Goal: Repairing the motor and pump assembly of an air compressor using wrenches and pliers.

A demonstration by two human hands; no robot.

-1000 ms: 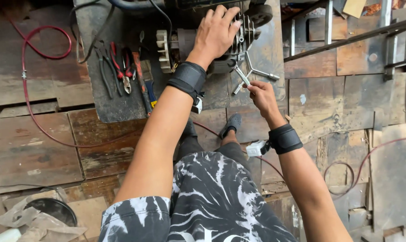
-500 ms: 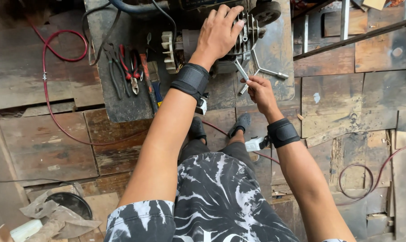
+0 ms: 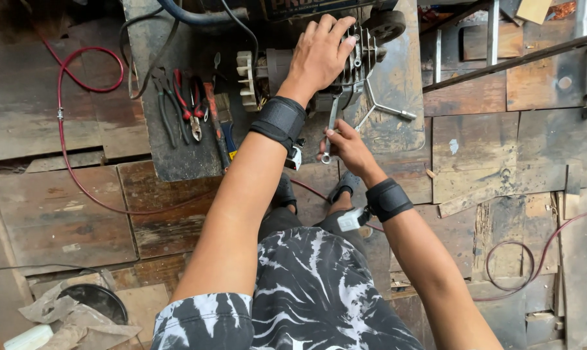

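Steel wrench in R hand, pliers nearby

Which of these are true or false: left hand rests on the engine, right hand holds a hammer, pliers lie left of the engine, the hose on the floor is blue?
1. The left hand rests on the finned engine: true.
2. The right hand holds a hammer: false, it grips a metal wrench.
3. Red-handled pliers lie left of the engine: true.
4. The hose on the floor is blue: false, it is red.
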